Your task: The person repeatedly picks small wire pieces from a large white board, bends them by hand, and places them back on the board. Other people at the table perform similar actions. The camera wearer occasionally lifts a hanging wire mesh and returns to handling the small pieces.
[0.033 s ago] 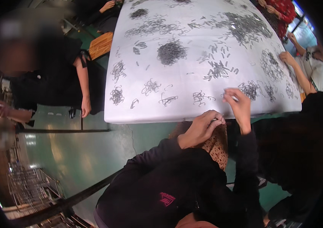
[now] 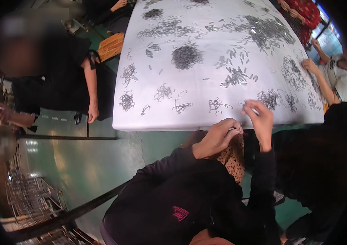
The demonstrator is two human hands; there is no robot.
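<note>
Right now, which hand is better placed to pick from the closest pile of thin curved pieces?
The right hand, likely: it reaches over the white tabletop, close beside that pile of curved pieces. The left hand is farther off, at the front edge. Whether either holds a piece is unclear.

- Premises: a workshop — likely a factory floor.
- Centre to upper frame: long white-topped table [image 2: 161, 122] bearing many separate heaps of small dark parts [image 2: 186, 56].
- Upper right: several people [image 2: 345, 79] along the table's edge.
- Left of centre: smooth green floor [image 2: 104, 163].
- Lower left: metal racking [image 2: 32, 196].
</note>
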